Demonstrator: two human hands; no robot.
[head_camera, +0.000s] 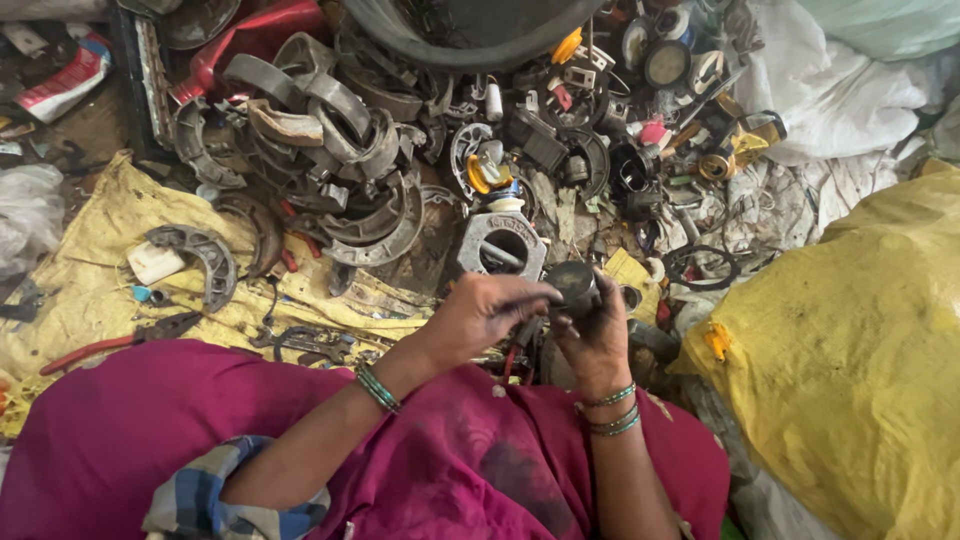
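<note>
head view — scrap heap (400, 150) beyond hands (540, 320) gripping dark cylinder (575, 285).

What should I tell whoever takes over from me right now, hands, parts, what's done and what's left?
Left hand: fingers pinch a thin dark tool against the part.
Right hand: grips a small dark round metal part from below, over the lap.
Nearby: grey square housing with a round hole just ahead; curved brake shoes piled further left; red-handled pliers on the yellow sack.
Done: part picked up. Left: the work on it; the tool is applied now.
</note>
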